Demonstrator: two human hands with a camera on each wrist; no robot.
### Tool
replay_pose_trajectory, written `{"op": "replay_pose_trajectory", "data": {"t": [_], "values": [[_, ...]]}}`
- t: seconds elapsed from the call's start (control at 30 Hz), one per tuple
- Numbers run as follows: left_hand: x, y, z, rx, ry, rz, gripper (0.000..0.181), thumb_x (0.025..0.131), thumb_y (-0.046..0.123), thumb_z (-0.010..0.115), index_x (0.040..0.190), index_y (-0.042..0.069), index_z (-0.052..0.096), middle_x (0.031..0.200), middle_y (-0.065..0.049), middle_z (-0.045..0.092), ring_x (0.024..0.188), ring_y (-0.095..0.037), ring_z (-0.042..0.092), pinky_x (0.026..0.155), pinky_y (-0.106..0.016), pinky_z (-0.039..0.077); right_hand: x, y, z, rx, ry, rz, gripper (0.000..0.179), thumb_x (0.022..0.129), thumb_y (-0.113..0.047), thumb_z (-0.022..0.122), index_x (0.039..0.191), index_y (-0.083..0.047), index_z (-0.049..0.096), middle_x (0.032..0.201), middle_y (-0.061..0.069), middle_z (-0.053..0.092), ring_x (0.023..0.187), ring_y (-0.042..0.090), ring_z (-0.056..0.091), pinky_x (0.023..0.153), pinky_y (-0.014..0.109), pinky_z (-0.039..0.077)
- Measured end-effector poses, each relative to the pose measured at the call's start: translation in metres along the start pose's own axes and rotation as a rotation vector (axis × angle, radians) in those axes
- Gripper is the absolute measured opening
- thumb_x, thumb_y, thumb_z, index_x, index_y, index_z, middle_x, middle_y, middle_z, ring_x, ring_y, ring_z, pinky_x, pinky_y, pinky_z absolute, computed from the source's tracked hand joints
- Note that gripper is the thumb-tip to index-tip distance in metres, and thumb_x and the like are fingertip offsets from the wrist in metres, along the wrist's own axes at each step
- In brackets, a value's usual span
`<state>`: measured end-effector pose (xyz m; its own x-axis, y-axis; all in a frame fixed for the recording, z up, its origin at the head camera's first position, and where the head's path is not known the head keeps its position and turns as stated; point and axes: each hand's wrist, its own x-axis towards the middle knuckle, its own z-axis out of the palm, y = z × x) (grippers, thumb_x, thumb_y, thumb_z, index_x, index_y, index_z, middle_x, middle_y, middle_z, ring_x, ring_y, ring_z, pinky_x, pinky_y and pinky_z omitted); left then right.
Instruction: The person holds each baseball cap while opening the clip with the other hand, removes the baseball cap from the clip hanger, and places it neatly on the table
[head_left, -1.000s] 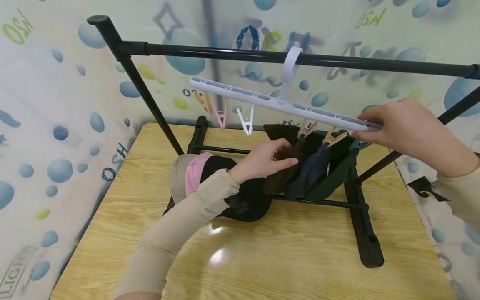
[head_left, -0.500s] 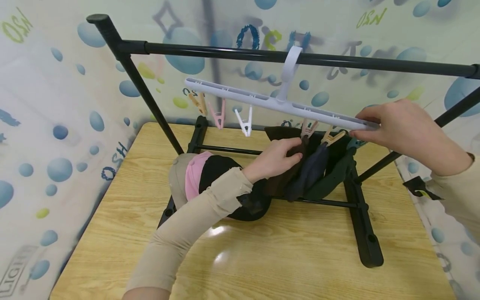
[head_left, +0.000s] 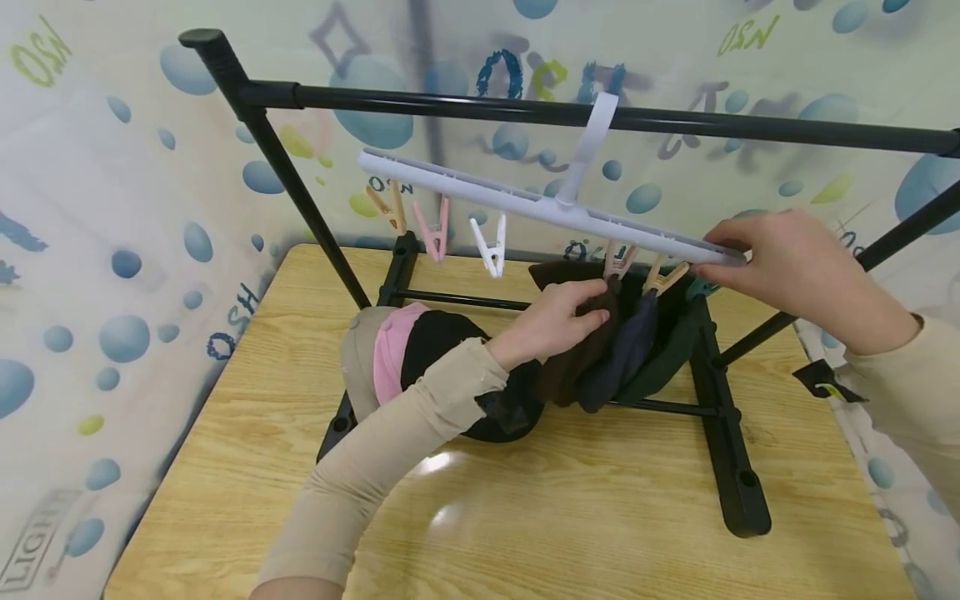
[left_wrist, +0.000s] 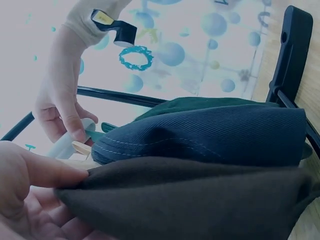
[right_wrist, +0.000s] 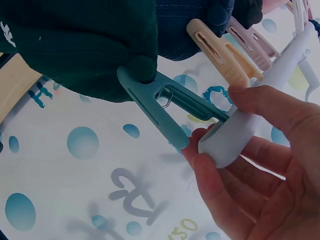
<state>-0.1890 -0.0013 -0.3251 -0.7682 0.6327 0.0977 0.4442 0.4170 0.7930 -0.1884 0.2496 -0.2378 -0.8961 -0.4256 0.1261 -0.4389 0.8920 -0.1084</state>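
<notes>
My left hand (head_left: 547,325) pinches the edge of a dark brown cap (left_wrist: 190,200) between thumb and fingers. A pink clip (head_left: 617,260) meets the top of this cap; its bite is partly hidden. With thumb and fingers, my right hand (head_left: 802,275) grips the right end of a pale lilac clip hanger (head_left: 480,194), hooked over the rack's bar. Beside the brown cap hangs a navy cap (left_wrist: 210,135) under a tan clip (right_wrist: 220,52). A dark green cap (right_wrist: 90,50) hangs from a teal clip (right_wrist: 150,107) at that end.
On the hanger's left half dangle a tan clip (head_left: 390,208), a pink clip (head_left: 432,232) and a white clip (head_left: 491,246). Beige, pink and black caps (head_left: 442,350) lie together on the wooden table (head_left: 570,517). The black rack (head_left: 450,104) stands across it.
My left hand has shifted right and slightly up, onto the brown cap's top by the pink clip. The hanger has swung a little left, and my right hand has moved left with its end.
</notes>
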Motion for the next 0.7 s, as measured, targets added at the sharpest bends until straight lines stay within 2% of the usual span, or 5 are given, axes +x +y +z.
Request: {"op": "replay_pose_trajectory", "data": {"t": [0.13, 0.3, 0.43, 0.57, 0.7], "values": [[-0.001, 0.000, 0.001, -0.013, -0.008, -0.005, 0.041, 0.099, 0.007, 0.053, 0.138, -0.003, 0.047, 0.141, -0.017, 0.048, 0.125, -0.024, 0.049, 0.097, -0.026, 0.040, -0.001, 0.000, 0.004, 0.001, -0.017, 0.012, 0.029, 0.085, -0.021, 0.075, 0.103, 0.001, 0.070, 0.082, 0.012, 0.069, 0.049, 0.016, 0.047, 0.042, 0.033, 0.033], [-0.002, -0.001, 0.002, -0.026, -0.011, -0.008, 0.040, 0.099, 0.007, 0.053, 0.138, -0.002, 0.047, 0.141, -0.017, 0.048, 0.124, -0.024, 0.050, 0.095, -0.025, 0.041, -0.004, -0.002, 0.010, -0.027, 0.029, 0.021, 0.030, 0.085, -0.022, 0.075, 0.105, 0.001, 0.069, 0.086, 0.017, 0.068, 0.048, 0.017, 0.044, 0.041, 0.034, 0.031], [-0.003, -0.002, 0.002, -0.028, -0.006, 0.001, 0.039, 0.099, 0.007, 0.053, 0.136, -0.002, 0.049, 0.139, -0.017, 0.050, 0.122, -0.023, 0.052, 0.094, -0.024, 0.041, -0.011, -0.012, 0.017, -0.080, 0.185, -0.007, 0.034, 0.081, -0.018, 0.078, 0.106, 0.001, 0.065, 0.090, 0.023, 0.064, 0.046, 0.022, 0.043, 0.037, 0.035, 0.029], [-0.005, -0.003, 0.001, -0.013, 0.007, 0.020, 0.035, 0.099, 0.007, 0.054, 0.132, -0.003, 0.052, 0.134, -0.017, 0.054, 0.114, -0.021, 0.056, 0.091, -0.023, 0.042, -0.017, -0.031, 0.025, -0.103, 0.385, -0.107, 0.031, 0.077, -0.014, 0.077, 0.099, 0.002, 0.061, 0.086, 0.020, 0.059, 0.054, 0.028, 0.049, 0.038, 0.039, 0.035], [-0.005, -0.004, 0.001, -0.011, 0.023, 0.051, 0.027, 0.098, 0.006, 0.054, 0.123, -0.003, 0.057, 0.119, -0.015, 0.062, 0.091, -0.018, 0.060, 0.080, -0.021, 0.043, -0.016, -0.050, 0.034, -0.072, 0.434, -0.185, 0.019, 0.080, -0.016, 0.072, 0.088, 0.000, 0.065, 0.076, 0.013, 0.062, 0.053, 0.025, 0.052, 0.039, 0.035, 0.034]]}}
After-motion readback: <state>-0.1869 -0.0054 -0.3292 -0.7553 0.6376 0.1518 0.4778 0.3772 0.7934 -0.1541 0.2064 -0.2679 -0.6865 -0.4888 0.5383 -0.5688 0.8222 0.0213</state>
